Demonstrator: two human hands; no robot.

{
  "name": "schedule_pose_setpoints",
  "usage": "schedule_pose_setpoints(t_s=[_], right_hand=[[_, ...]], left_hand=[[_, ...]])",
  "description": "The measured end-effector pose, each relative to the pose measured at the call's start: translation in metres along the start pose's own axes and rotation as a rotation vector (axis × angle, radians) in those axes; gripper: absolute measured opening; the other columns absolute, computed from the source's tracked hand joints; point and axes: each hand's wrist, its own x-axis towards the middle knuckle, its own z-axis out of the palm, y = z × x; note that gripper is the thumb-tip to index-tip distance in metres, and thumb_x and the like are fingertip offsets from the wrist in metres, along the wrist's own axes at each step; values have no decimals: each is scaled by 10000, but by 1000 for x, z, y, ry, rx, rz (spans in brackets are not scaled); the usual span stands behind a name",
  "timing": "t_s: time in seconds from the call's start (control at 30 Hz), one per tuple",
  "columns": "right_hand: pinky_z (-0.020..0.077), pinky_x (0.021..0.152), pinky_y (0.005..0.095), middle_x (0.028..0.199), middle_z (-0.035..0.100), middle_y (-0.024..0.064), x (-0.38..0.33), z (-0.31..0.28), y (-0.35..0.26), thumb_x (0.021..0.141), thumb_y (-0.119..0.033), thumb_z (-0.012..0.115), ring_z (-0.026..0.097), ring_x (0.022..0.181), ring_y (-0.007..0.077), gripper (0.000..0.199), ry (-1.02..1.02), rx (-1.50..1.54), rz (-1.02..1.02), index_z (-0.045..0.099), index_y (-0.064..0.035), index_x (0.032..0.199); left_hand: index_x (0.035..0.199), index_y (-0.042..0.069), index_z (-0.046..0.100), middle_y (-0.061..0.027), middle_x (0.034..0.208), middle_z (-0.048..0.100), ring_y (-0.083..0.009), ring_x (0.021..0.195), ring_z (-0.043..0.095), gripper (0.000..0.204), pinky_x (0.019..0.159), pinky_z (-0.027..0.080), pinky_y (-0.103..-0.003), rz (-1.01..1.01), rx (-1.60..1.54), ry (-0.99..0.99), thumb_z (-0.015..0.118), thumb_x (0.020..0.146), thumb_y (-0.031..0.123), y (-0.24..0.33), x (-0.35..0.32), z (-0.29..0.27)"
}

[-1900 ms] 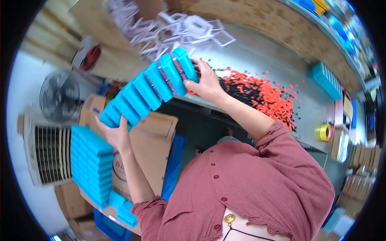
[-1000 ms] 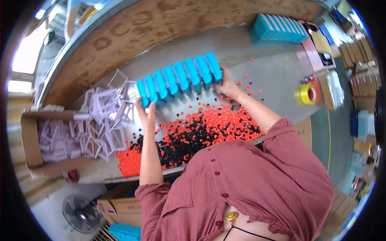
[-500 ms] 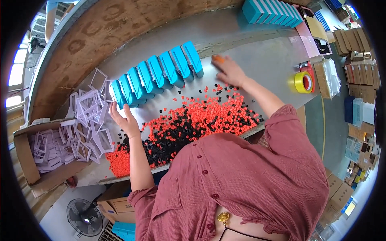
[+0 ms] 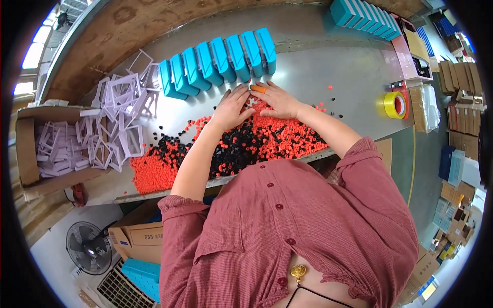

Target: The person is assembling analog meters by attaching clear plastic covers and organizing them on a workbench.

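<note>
I see the row of blue boxes [image 4: 218,60] now standing on the worktop toward its far edge, let go of; a moment ago both hands were still steadying its ends. My left hand [image 4: 229,109] and right hand [image 4: 277,100] have come together just in front of it, fingers spread flat on the far fringe of the red and black beads [image 4: 241,146]. Neither grip is closed round anything I can make out. White plastic frames [image 4: 120,110] lie toward the left edge.

blue boxes [image 4: 218,61] walling off far side, bare table [image 4: 328,72] rightward
</note>
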Motion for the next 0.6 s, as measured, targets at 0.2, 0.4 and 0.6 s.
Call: schedule_pose_setpoints(t_s=[0.2,0.4,0.6], right_hand=[[133,1113,447,1419,290,160,4,22,-43,856,-516,457,196,1349,295,709,-81,75,-117,310,-41,1361],[227,1085,433,1408,308,165,17,16,-94,840,-404,552,271,1313,323,659,-199,276,-233,318,-71,1358],[231,1075,449,1405,320,147,80,24,-75,829,-407,565,301,1288,332,668,6,6,-107,323,-65,1350]], left_hand=[[1205,-31,475,-195,1287,443,-345,1232,388,559,1016,325,-435,-17,-105,27,581,828,367,10,-60,-8],[1121,8,557,-174,1178,542,-331,1126,494,428,967,385,-409,-64,-347,25,623,811,295,18,-129,-40],[1207,38,503,-207,1331,389,-377,1208,375,496,983,333,-439,-406,36,393,625,798,292,-80,-187,-74]])
